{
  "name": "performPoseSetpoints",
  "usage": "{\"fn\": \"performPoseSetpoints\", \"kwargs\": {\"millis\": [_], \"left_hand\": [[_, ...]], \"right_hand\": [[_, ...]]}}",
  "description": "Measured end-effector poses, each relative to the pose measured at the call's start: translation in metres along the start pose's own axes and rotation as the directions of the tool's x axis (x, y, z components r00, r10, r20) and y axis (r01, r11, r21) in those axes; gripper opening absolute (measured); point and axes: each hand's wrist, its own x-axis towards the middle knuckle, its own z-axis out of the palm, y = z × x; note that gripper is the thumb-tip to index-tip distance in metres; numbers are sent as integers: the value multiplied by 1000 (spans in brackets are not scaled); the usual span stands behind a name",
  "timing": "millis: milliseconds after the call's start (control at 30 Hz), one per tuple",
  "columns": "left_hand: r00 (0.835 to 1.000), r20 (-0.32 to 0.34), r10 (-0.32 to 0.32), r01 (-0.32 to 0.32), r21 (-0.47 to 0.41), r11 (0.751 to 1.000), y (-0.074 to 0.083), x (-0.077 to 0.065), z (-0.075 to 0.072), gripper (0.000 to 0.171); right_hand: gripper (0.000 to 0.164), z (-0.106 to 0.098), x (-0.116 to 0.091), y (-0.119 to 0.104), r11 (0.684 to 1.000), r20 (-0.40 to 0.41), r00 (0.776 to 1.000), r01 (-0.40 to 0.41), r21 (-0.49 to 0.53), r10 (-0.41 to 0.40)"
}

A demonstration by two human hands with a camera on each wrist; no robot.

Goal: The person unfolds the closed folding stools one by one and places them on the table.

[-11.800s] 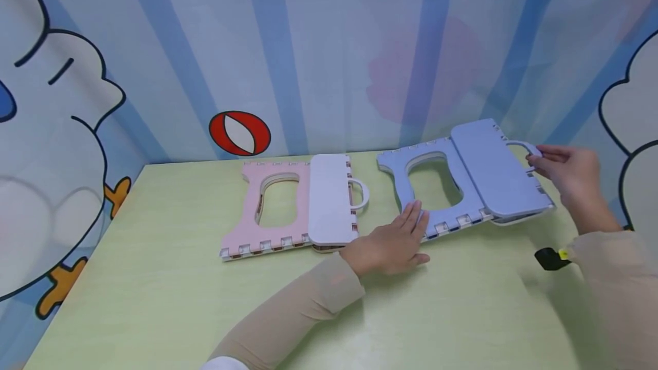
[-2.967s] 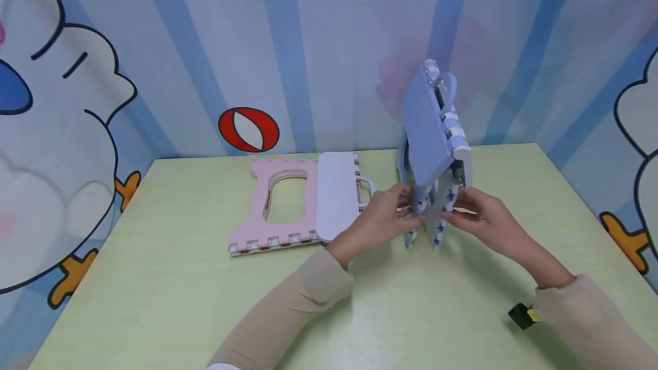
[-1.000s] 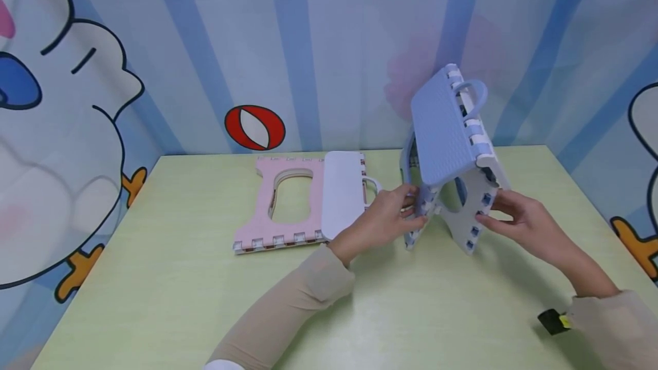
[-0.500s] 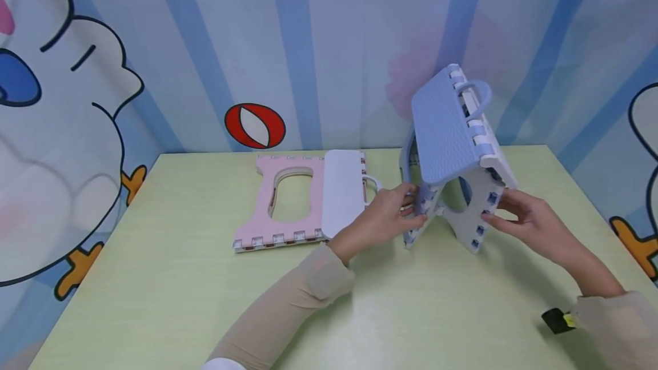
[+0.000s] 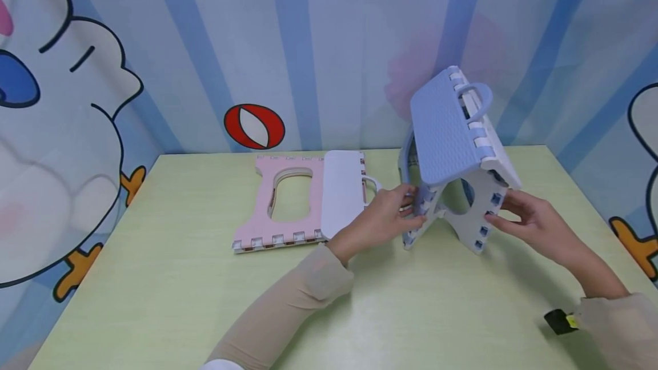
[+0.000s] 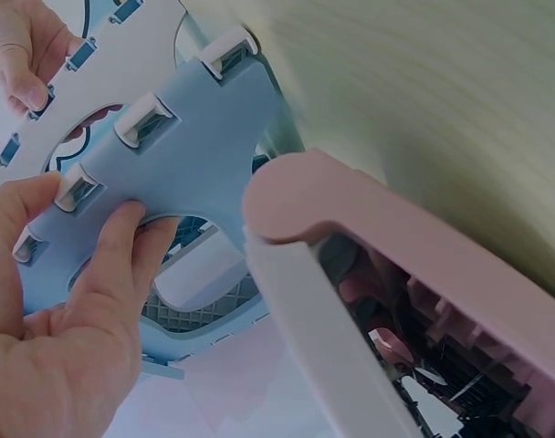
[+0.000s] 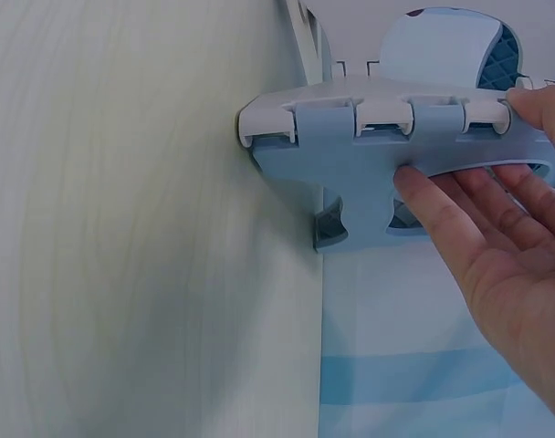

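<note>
A blue and white folding step stool stands part-way unfolded on the table, its legs spread and its two top halves sloping like a roof. My left hand grips the edge of its left leg panel, with the thumb on the near edge and fingers at the cutout in the left wrist view. On the other side, my right hand pinches the right leg panel by its edge, fingertips on the blue face. A loop handle sticks out from the seat's ridge.
A second folding stool, pink and white, lies folded flat to the left, its handle partly behind my left hand. The light green table backs onto a cartoon-printed curtain. A black tag hangs by my right sleeve.
The blue stool lay folded flat at first, then was stood upright. Its legs have since spread, my right hand moving right with one panel. During the last half second it opened slightly more.
</note>
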Motion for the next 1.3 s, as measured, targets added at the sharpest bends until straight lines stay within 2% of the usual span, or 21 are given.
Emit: {"fn": "performPoseSetpoints", "kwargs": {"millis": [367,900,1300], "left_hand": [[1000,1,-20,20,23,1000,0,-2,-1,44],[1000,15,-22,22,10,1000,2,-4,-1,46],[1000,11,-17,16,46,999,3,-5,-1,46]], "right_hand": [[56,-2,-2,1,1000,6,1000,3,3,-3],[59,-8,-6,6,1000,1,1000,17,-13,-17],[61,-11,-9,8,1000,3,1000,23,-14,-23]]}}
